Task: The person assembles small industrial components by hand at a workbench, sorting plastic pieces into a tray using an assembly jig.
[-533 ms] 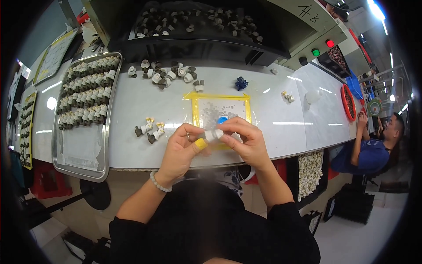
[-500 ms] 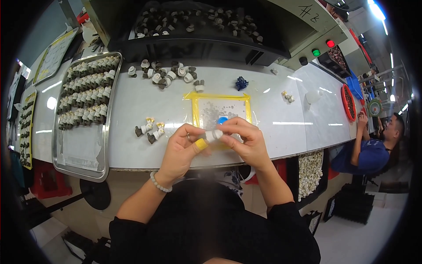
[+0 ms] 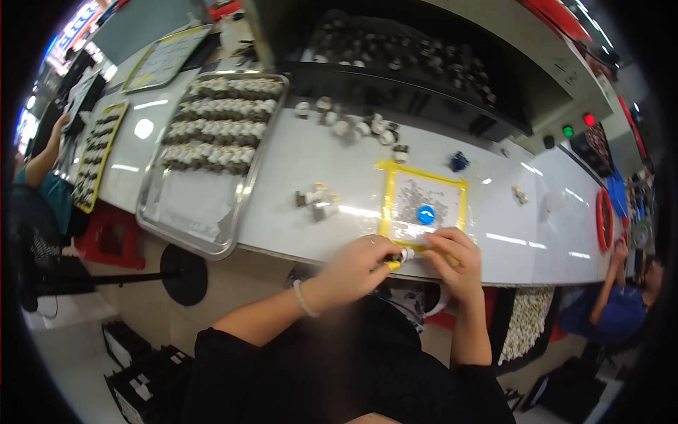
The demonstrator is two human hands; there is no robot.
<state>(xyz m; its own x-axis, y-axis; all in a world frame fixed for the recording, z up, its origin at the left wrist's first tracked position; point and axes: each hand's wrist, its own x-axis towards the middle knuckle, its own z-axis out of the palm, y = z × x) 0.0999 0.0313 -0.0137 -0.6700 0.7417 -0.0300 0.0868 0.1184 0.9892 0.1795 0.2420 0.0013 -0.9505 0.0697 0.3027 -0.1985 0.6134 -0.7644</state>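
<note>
A small white-and-dark figurine part (image 3: 405, 255) sits between the fingers of my left hand (image 3: 364, 265), low over the table's front edge. Yellow tape wraps that thumb. My right hand (image 3: 459, 263) faces it with thumb and fingers drawn together in a pinch. Whatever lies between those tips is too small to tell. Just beyond both hands, a square work area edged with yellow tape (image 3: 388, 201) carries a blue round cap (image 3: 425, 215) and grey specks. To the left stand two small figurines with yellowish tops (image 3: 326, 208), slightly blurred.
A metal tray (image 3: 229, 240) holds rows of figurines at left. Several white-and-dark pieces (image 3: 341, 127) lie before a dark machine opening (image 3: 417, 85). A crumpled blue lump (image 3: 459, 162) rests behind the taped square. A co-worker (image 3: 611, 307) sits at right; another person's arm (image 3: 49, 155) shows far left.
The view has swung left, so the bench appears shifted right. My hands have come nearer the table's front edge. The right fingertips have drawn back slightly from the figurine part, which stays in my left hand.
</note>
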